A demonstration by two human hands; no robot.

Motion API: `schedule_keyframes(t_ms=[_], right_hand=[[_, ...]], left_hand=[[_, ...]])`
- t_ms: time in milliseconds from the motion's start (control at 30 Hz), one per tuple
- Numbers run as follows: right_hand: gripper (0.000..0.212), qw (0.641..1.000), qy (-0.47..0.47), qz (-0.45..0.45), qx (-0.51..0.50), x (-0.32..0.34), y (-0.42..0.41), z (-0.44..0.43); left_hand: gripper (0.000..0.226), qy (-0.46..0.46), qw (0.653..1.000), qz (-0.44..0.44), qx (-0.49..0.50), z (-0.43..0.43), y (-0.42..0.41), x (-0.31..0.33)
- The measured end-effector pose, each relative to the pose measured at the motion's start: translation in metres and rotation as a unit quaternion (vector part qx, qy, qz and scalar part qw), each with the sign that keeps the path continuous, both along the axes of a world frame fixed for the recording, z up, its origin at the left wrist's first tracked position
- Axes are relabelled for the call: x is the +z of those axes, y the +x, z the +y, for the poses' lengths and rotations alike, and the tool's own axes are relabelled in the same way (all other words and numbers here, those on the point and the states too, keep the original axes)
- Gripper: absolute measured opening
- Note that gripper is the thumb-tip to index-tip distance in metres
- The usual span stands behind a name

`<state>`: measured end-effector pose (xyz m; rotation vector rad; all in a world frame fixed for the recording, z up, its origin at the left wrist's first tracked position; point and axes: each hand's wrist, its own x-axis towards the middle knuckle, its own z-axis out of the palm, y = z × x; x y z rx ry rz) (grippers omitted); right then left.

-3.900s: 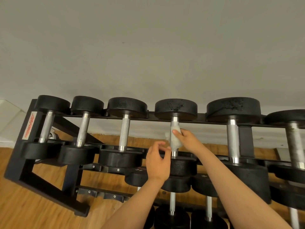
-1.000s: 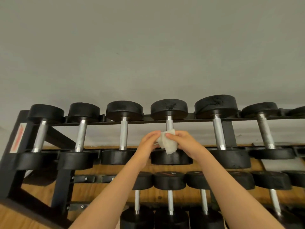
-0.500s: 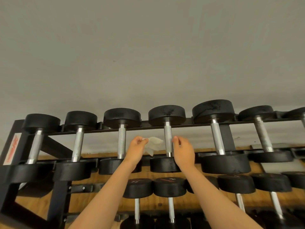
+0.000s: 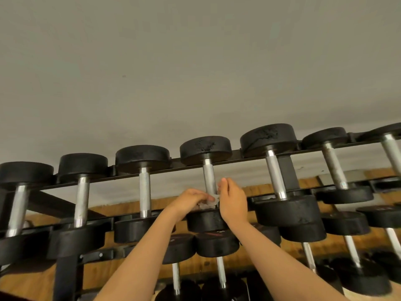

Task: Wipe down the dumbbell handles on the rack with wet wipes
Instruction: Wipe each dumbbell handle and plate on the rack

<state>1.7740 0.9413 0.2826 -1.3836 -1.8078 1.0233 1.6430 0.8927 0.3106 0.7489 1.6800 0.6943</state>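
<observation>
While bunched at the foot of the fourth dumbbell handle (image 4: 209, 177) on the rack's (image 4: 68, 276) top tier, wet wipe (image 4: 208, 202) gripped in the curled fingers of the left hand (image 4: 189, 202) — right hand (image 4: 233, 203) just beside the handle, fingers raised; hold on anything not discernible.

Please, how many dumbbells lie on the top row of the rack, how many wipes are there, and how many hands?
Top-row dumbbells: 7
Wet wipe: 1
Hands: 2, the left hand and the right hand
Total: 10
</observation>
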Motion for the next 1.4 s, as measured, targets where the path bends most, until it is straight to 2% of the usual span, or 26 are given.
schedule_keyframes(t_ms=[33, 133, 233, 333, 500, 733, 833, 1000, 1133, 1300, 1400], right_hand=[[0.034, 1.0, 0.0, 0.0, 0.001, 0.0, 0.0, 0.0], [0.034, 1.0, -0.002, -0.003, 0.0, 0.001, 0.0, 0.0], [0.034, 1.0, 0.0, -0.006, -0.002, 0.001, 0.0, 0.001], [0.034, 1.0, -0.003, -0.006, -0.006, 0.001, -0.001, 0.0], [0.034, 1.0, -0.011, -0.004, -0.011, 0.003, 0.0, 0.0], [0.035, 1.0, -0.01, 0.006, -0.013, 0.004, 0.0, 0.0], [0.035, 1.0, -0.008, 0.007, -0.015, 0.004, 0.0, -0.001], [0.035, 1.0, -0.016, 0.005, -0.02, 0.006, 0.0, -0.002], [0.035, 0.999, -0.024, 0.006, -0.025, 0.009, 0.0, -0.002], [0.034, 1.0, -0.019, 0.001, -0.023, 0.008, 0.0, -0.002], [0.035, 1.0, -0.019, 0.0, -0.016, 0.008, 0.001, -0.001]], left_hand=[[0.01, 0.006, 1.0, 0.016, -0.018, 0.001, -0.001, -0.001], [0.025, 0.029, 0.997, 0.064, -0.04, 0.005, -0.004, -0.011], [0.016, 0.034, 0.996, 0.083, -0.013, 0.007, -0.005, -0.019], [0.025, 0.009, 0.995, 0.095, 0.007, 0.011, -0.002, -0.023], [0.01, -0.032, 0.993, 0.103, -0.045, 0.017, 0.001, -0.025], [0.017, 0.028, 0.99, 0.115, 0.07, 0.008, 0.001, -0.029], [0.019, 0.019, 0.99, 0.084, 0.113, 0.012, 0.006, -0.025], [0.029, 0.001, 0.989, 0.146, 0.031, 0.014, 0.01, -0.015], [0.031, 0.014, 0.982, 0.188, 0.014, 0.016, 0.009, -0.014], [0.029, -0.021, 0.987, 0.157, -0.006, 0.02, 0.01, -0.017], [0.021, -0.009, 0.99, 0.138, 0.027, 0.013, 0.002, -0.024]])
